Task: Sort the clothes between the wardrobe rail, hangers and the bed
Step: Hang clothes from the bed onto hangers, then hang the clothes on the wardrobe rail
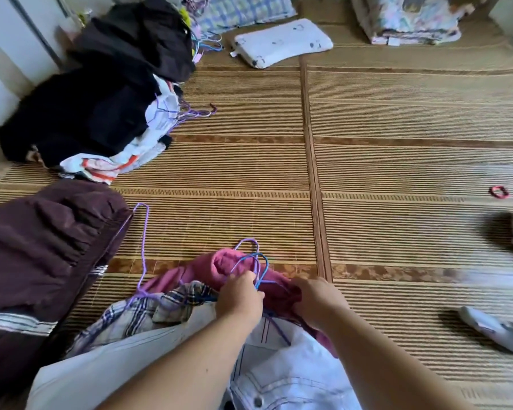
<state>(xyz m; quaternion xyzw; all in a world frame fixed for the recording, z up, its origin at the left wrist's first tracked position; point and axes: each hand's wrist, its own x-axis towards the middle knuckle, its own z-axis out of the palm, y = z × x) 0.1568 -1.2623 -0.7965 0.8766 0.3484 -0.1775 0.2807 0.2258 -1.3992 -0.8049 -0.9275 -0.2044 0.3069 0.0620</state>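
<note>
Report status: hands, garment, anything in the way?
Left hand pinching blue hanger wire; right hand gripping pink garment. Garment still on hanger, bunched on mat. Purple hanger tangled in plaid cloth alongside.

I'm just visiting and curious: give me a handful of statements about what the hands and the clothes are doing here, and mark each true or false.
1. The left hand grips wire at the blue hanger hook. True.
2. The right hand lies flat and empty on the mat. False: it clutches the pink garment.
3. A white pillow lies on the woven mat far from the hands. True.
4. The pile of dark clothes sits at the right edge of the mat. False: it is on the left, near the wall.
5. A small pink hair tie lies on the mat at the right. True.
</note>
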